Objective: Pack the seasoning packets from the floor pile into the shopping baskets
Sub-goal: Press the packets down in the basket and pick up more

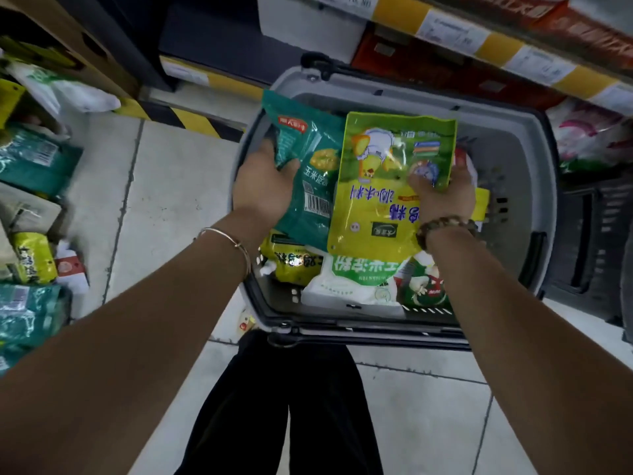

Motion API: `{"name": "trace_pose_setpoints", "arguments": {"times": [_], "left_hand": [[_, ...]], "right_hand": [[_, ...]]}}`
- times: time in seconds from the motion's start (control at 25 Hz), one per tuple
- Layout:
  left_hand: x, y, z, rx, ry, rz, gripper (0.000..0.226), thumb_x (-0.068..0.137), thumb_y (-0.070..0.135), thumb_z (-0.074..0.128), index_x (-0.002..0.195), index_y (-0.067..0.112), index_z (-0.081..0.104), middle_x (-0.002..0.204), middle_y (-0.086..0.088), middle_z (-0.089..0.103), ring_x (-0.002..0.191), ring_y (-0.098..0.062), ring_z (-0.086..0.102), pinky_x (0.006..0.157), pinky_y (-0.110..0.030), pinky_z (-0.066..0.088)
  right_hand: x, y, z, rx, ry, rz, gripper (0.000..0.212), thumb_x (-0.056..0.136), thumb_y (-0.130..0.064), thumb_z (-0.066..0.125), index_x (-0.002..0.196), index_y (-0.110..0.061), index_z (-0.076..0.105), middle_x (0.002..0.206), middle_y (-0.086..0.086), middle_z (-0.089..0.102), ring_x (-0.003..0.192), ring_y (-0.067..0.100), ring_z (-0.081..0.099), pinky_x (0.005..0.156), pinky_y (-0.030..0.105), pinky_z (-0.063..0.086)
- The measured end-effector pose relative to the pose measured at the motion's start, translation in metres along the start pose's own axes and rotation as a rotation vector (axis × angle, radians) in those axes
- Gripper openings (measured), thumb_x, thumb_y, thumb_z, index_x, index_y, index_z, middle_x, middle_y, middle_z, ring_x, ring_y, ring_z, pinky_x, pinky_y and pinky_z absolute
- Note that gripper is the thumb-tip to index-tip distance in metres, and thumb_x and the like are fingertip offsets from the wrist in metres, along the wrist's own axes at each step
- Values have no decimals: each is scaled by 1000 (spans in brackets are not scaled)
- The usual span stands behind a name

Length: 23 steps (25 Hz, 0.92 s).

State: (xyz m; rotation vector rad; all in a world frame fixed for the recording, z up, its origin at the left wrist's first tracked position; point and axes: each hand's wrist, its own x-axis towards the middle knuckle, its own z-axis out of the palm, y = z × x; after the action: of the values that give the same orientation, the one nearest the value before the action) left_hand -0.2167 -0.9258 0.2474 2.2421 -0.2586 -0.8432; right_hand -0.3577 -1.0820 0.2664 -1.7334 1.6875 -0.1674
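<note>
Holding: 2 packets, 1 in each hand, both over the open grey basket [507, 138].
Left hand: the left hand [263, 190] is clamped on the left edge of 1 teal packet [308, 173], thumb on its face and fingers hidden behind it; the packet tilts and its lower end dips into the basket.
Right hand: the right hand [442, 197] is clamped on the right edge of 1 yellow-green packet [387, 186], thumb pressed on the front; its print reads upside down and it overlaps the right side of the teal packet.
Grey basket: 1, standing on the tiled floor [171, 186] just in front of the person's black trousers [291, 406].
Already inside: 3 packets show plainly at the near end, 1 yellow packet [291, 265], 1 white packet [356, 279] and 1 green-and-red packet [424, 286]; parts of others peek out behind the right hand, number unclear.
Dark basket: 1 dark basket [589, 234] just to the right of the grey one.
Floor pile: at the left edge, blurred; at least 2 teal bags [30, 159] and 1 yellow bag [32, 257] can be made out.
Wrists: 2 bracelets, 1 silver bangle [229, 240] on the left and 1 beaded bracelet [445, 226] on the right.
Shelf: 1 shelf edge [445, 29] with price labels runs across the top right.
</note>
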Motion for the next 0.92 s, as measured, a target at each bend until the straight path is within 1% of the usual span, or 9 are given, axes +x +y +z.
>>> {"name": "trace_pose_setpoints", "arguments": {"times": [0.04, 0.08, 0.16, 0.2, 0.24, 0.32, 0.4, 0.52, 0.92], "left_hand": [[-6, -1, 0, -18, 32, 43, 43, 92, 18, 59, 132, 9, 45, 126, -10, 58, 114, -29, 54, 88, -33, 44], [-14, -2, -2, -2, 99, 137, 55, 88, 15, 63, 137, 9, 40, 133, -11, 51, 120, -28, 50, 96, -36, 42], [-29, -4, -3, 319, 249, 427, 66, 82, 17, 67, 140, 6, 38, 140, -20, 41, 128, -36, 41, 106, -45, 31], [-34, -4, 0, 522, 255, 557, 66, 81, 22, 66, 140, 6, 39, 144, -22, 37, 134, -39, 34, 111, -48, 23], [-36, -3, 4, 686, 177, 617, 68, 84, 28, 63, 142, 6, 36, 150, -22, 29, 140, -38, 24, 114, -48, 13], [-35, -3, 16, 862, -29, 529, 76, 93, 42, 47, 151, 9, 10, 158, -17, 5, 147, -30, 1, 115, -44, -7], [-26, -10, 28, 972, -84, 434, 77, 97, 50, 28, 149, 10, -13, 158, -12, -14, 146, -24, -12, 114, -43, -14], [-12, -14, 38, 1019, -135, 387, 74, 96, 55, 16, 149, 13, -16, 157, -11, -18, 146, -22, -13, 116, -44, -12], [6, -28, 48, 987, -273, 301, 71, 96, 55, 12, 148, 18, -19, 156, -7, -23, 147, -17, -8, 116, -39, -14]], "right_hand": [[0, 0, 1, -55, 35, 13, 49, 89, -18, 61, 133, -10, 43, 133, 7, 51, 119, 23, 51, 81, 17, 37], [-3, 0, 1, -151, 75, -42, 52, 89, -17, 59, 137, -13, 39, 140, 6, 45, 125, 23, 46, 91, 23, 37], [-17, 1, 1, -416, 55, -276, 60, 89, -20, 57, 143, -17, 31, 149, 8, 30, 137, 26, 31, 109, 40, 28], [-24, 2, 3, -519, -18, -389, 65, 89, -26, 56, 146, -19, 25, 153, 9, 21, 141, 27, 21, 114, 45, 19], [-30, 6, 6, -609, -125, -471, 69, 91, -33, 52, 149, -22, 17, 157, 9, 11, 144, 27, 11, 116, 48, 10], [-37, 11, 13, -749, -340, -532, 71, 94, -43, 42, 150, -29, 0, 158, 4, -10, 145, 25, -9, 116, 48, -4], [-32, 17, 17, -808, -456, -521, 69, 96, -47, 33, 148, -33, -11, 155, 0, -23, 143, 22, -19, 115, 48, -9], [-21, 22, 19, -868, -507, -517, 68, 97, -51, 27, 145, -34, -17, 153, -1, -29, 142, 22, -23, 113, 47, -12], [-10, 17, 28, -926, -616, -500, 66, 97, -54, 21, 145, -33, -20, 151, 1, -33, 141, 25, -26, 113, 49, -12]]}}
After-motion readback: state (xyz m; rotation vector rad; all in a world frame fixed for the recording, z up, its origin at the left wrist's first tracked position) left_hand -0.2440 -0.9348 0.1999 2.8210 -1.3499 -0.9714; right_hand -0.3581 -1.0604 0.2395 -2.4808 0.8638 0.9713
